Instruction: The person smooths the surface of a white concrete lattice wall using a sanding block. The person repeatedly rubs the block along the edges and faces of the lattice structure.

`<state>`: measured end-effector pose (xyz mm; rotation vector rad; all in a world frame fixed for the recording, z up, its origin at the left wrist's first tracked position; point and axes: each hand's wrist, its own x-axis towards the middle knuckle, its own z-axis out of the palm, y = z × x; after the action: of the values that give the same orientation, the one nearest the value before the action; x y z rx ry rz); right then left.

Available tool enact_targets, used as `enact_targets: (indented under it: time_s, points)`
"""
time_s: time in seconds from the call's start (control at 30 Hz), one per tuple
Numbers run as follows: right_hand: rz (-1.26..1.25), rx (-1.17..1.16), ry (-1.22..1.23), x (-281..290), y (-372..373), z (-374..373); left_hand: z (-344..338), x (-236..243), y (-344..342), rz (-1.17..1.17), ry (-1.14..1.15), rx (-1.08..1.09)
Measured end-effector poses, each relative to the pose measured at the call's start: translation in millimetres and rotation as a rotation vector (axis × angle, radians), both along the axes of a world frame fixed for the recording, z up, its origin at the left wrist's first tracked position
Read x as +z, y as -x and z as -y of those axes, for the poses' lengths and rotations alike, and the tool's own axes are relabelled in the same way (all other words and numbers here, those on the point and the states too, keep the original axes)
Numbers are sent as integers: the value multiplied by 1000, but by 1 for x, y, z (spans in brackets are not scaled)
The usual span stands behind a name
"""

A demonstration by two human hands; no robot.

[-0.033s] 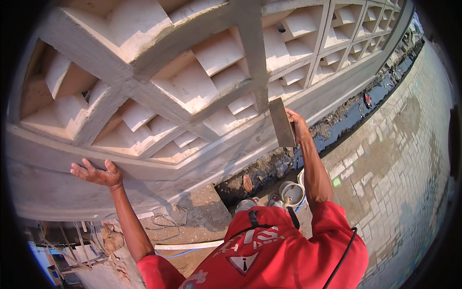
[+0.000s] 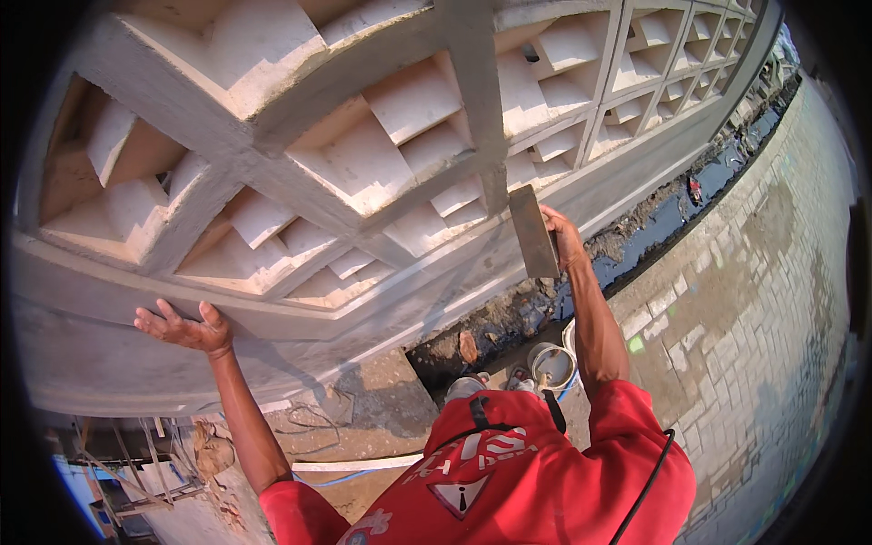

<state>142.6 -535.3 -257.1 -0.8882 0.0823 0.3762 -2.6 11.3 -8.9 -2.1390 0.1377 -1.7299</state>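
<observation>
My right hand (image 2: 567,240) is closed around the back of a plastering float (image 2: 532,232), a flat, rectangular, greyish-brown board. The float is held on edge close to the lower ledge of a grey cement wall (image 2: 300,338); whether it touches the wall I cannot tell. Over to the left, my left hand (image 2: 185,329) is held up by the smooth lower band of that wall. Its fingers are spread and nothing is in them. Above both hands runs a lattice of pale openwork blocks (image 2: 363,154) framed by grey cement bars.
At my feet stands a white bucket (image 2: 551,365) with grey contents. A ditch of dark water (image 2: 636,254) follows the wall's foot, and brick paving (image 2: 718,318) lies to the right. Wooden scaffolding (image 2: 136,481) and a blue hose (image 2: 336,478) are at the lower left.
</observation>
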Motion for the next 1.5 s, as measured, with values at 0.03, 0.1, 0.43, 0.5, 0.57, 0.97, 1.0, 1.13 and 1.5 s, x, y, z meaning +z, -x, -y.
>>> enact_targets:
  time_s: [0.03, 0.1, 0.43, 0.5, 0.57, 0.97, 1.0, 1.13, 1.5]
  points:
    - [23, 10, -3, 1, -1, 1, 0, 0, 0, 0, -2, 0]
    - [70, 29, -9, 2, -4, 4, -1, 0, -1, 1, -5, -1]
    - [193, -150, -205, 65, 46, -18, 7, 3, -1, 19, -15, -21]
    - [301, -217, -115, 66, 59, -39, 7, 2, -1, 18, -20, -21]
    - [376, -272, 149, 66, 69, -60, 7, 2, -2, 17, -18, -22]
    - [584, -617, 739, 87, 47, -136, 6, 2, 0, 15, -15, -10]
    - [579, -631, 783, 87, 45, -141, 5, 2, 0, 15, -18, -10]
    - [603, -618, 880, 74, 48, -151, 6, 0, 0, 10, -1, -8]
    - [512, -679, 771, 75, 41, -134, 8, 2, 0, 16, -4, -29]
